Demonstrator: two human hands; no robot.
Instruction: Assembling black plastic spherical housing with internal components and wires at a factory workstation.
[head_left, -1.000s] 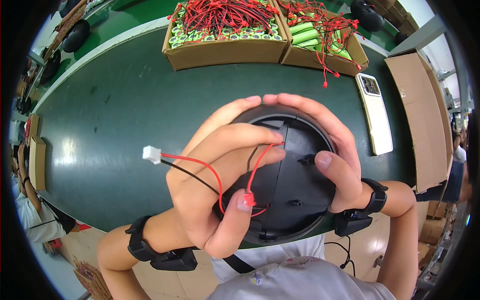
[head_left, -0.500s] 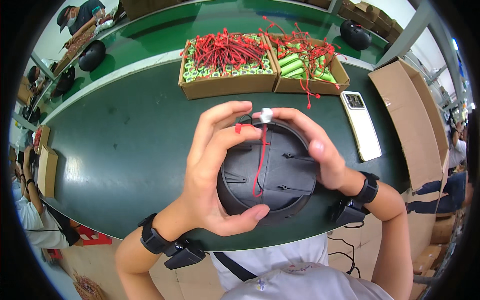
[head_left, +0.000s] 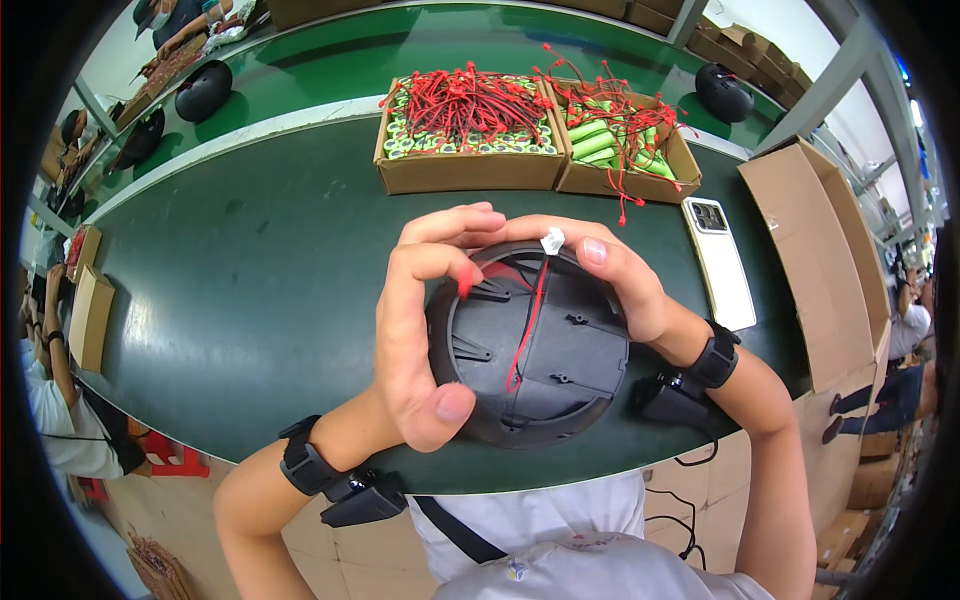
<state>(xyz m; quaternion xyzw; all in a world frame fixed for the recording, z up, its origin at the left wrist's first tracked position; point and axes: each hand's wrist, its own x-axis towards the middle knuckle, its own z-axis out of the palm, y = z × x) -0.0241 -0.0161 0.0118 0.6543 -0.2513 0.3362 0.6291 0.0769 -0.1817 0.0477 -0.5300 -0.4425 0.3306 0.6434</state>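
Observation:
A round black plastic housing, its ribbed hollow side up, is held between my hands above the near part of the bench. My left hand curves round its left side, thumb at the near left and fingers bent over the far rim. By the left index fingertip is a small red plug, blurred; whether the fingers pinch it is unclear. A thin red wire runs across the housing to a white connector at the far rim. My right hand grips the far right rim, its thumb close to that connector.
Beyond the housing stand two cardboard boxes: one packed with green cylindrical cells and red-black leads, another with looser ones. A white phone and a large carton lie to the right. Black domed shells rest on the green belt.
The red plug has moved left and toward me with my left index finger. My right thumb has shifted to the far rim beside the white connector. The view has shifted slightly.

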